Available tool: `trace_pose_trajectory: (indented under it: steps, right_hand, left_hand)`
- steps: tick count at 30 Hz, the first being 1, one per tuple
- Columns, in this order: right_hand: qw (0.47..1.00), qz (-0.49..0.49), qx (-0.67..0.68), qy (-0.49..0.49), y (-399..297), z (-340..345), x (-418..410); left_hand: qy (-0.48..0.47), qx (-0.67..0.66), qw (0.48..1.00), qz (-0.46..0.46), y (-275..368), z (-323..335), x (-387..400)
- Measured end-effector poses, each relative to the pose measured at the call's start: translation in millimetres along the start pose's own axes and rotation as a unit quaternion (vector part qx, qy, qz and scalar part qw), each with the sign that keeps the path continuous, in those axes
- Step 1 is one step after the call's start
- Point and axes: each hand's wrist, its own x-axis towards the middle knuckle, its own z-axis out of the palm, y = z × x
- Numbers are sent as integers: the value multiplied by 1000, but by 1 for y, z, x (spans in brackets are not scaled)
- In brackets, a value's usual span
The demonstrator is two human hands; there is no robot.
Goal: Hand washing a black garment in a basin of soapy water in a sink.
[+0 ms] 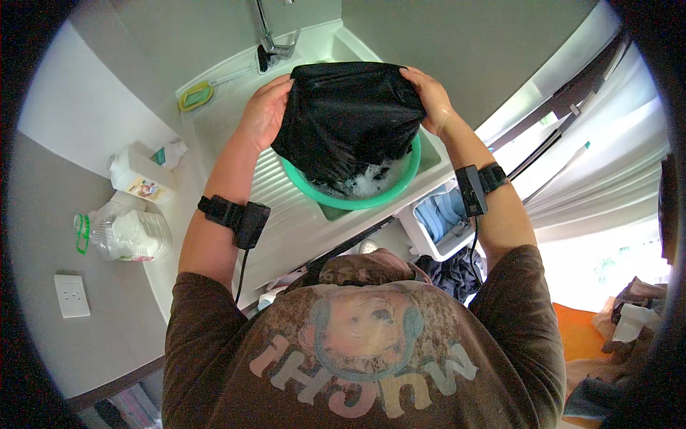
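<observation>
A piece of black cloth point(353, 112), probably a garment, is stretched wide between my two hands. My left hand point(268, 110) grips its upper left edge, and my right hand point(429, 99) holds the upper right corner. The cloth's lower part hangs into a round green basin point(370, 202) of sudsy water point(378, 179). Cloth and my hands hide the basin's far side. The basin sits in the bowl of a white laundry sink point(236, 155), beside its ribbed washboard point(278, 185).
A chrome faucet point(276, 48) rises at the sink's back, near a black-bristled brush point(263, 58). White bottles point(140, 174) and a clear plastic jug point(131, 233) stand at left. A white bin point(445, 244) with blue slippers point(439, 214) sits below the sink's right front edge.
</observation>
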Motion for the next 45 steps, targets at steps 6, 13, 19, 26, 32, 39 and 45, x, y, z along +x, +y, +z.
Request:
trace_pose_trajectory:
  steps: [6,13,19,26,32,39,45]
  right_hand:
    - [923,48,-315,-215,9,2,-15]
    - [872,3,-483,-79,-9,-7,44]
    - [982,-107,-155,-31,-111,47,49]
    - [959,-87,-265,-57,-104,-15,59]
    - [861,82,-448,-225,-70,18,12]
    - [998,-25,66,2,25,11,34]
    - [990,39,135,-21,139,-19,59]
  left_hand:
    - [-37,-30,997,62,1,-6,10]
    - [24,14,999,42,20,32,39]
    - [-36,630,770,94,3,59,33]
    - [85,621,753,201,63,32,53]
    - [149,543,772,294,98,51,56]
    - [244,386,859,231,-36,7,62]
    - [-6,563,791,239,-108,85,-3]
